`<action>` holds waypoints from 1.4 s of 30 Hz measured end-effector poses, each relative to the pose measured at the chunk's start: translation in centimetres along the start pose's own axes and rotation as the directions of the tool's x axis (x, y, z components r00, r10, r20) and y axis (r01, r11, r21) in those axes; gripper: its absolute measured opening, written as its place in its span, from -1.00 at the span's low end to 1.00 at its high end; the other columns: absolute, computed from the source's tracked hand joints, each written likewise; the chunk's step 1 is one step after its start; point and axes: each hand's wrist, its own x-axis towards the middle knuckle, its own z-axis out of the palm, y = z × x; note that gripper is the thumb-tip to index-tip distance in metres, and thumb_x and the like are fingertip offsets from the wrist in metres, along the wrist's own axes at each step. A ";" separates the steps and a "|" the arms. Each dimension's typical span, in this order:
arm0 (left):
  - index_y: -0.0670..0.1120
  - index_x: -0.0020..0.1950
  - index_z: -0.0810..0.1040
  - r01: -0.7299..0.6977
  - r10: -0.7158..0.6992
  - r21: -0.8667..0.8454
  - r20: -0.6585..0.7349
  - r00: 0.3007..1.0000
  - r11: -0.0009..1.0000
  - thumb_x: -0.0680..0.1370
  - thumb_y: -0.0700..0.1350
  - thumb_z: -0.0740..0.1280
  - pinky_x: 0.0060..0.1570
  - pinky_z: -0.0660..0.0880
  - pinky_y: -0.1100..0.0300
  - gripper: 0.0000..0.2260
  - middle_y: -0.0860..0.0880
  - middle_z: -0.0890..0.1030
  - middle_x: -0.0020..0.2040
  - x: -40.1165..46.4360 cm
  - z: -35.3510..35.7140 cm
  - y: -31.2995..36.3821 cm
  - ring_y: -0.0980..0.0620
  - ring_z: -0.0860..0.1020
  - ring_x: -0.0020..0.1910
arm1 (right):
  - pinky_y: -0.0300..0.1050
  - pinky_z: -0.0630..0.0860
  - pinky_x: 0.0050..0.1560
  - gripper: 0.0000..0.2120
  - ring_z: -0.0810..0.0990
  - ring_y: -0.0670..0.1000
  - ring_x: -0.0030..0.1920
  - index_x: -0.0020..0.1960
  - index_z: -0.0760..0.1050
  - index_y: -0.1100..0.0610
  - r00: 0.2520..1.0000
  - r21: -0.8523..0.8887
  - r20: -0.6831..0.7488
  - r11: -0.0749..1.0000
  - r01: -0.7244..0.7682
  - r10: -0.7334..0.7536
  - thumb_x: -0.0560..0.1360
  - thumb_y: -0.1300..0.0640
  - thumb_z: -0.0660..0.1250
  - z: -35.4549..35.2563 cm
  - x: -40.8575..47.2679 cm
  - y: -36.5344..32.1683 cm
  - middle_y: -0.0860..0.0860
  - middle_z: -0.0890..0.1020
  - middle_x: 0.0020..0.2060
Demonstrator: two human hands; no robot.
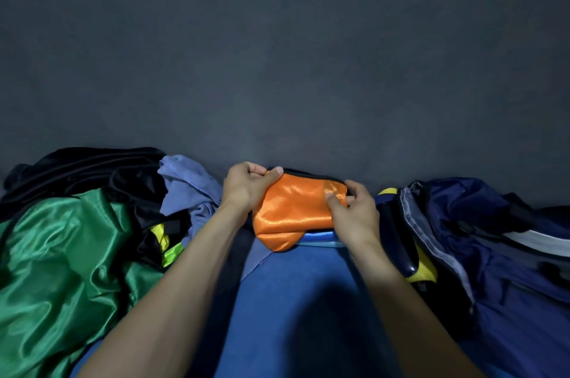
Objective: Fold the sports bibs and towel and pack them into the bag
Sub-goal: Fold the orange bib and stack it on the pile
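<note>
dark grey floor fills the background; your left hand (243, 189) and right hand (354, 217) pinch a folded shiny orange bib (293, 211) between closed fingers; green satin bib (61, 254) left of them looks unfolded, navy bag (493, 238) to their right waits

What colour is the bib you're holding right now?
Shiny orange bib with black edging, clearest in the head view.

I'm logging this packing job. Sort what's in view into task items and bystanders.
Task items: orange bib, pinched by left hand and right hand; green bib; light blue towel; navy bag.

Just lying about: black fabric; dark grey floor.
</note>
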 end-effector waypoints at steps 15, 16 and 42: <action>-0.12 0.07 0.64 -0.055 0.076 -0.072 0.322 0.944 0.996 0.56 -0.10 0.47 -0.07 0.50 0.15 -0.86 -0.03 0.55 -0.20 -7.7 -7.3 1.7 0.10 0.56 -0.19 | -0.12 0.57 -0.28 -0.71 0.67 -0.02 -0.26 0.16 0.60 0.20 0.956 0.438 0.268 0.869 -0.229 0.117 0.45 0.22 0.49 -2.0 -3.8 -2.5 0.08 0.71 -0.14; -0.08 0.07 0.65 -0.176 0.182 -0.044 0.258 0.949 0.983 0.56 -0.11 0.47 -0.07 0.50 0.24 -0.89 -0.01 0.56 -0.19 -8.5 -8.1 2.0 0.16 0.56 -0.19 | -0.13 0.56 -0.28 -0.72 0.66 -0.03 -0.25 0.17 0.60 0.20 0.952 0.486 0.295 0.844 -0.225 0.085 0.47 0.26 0.47 -2.1 -4.7 -2.7 0.07 0.70 -0.15; -0.19 0.02 0.60 -0.053 -0.093 0.263 0.514 0.853 0.963 0.55 0.01 0.49 -0.16 0.50 0.12 -0.73 -0.05 0.56 -0.20 -18.4 -10.1 -5.4 0.04 0.53 -0.21 | -0.09 0.62 -0.13 -0.87 0.67 -0.01 -0.16 0.03 0.61 0.01 0.944 -0.072 0.317 0.995 -0.070 0.089 0.54 0.00 0.47 -2.9 -12.6 4.6 0.00 0.68 -0.11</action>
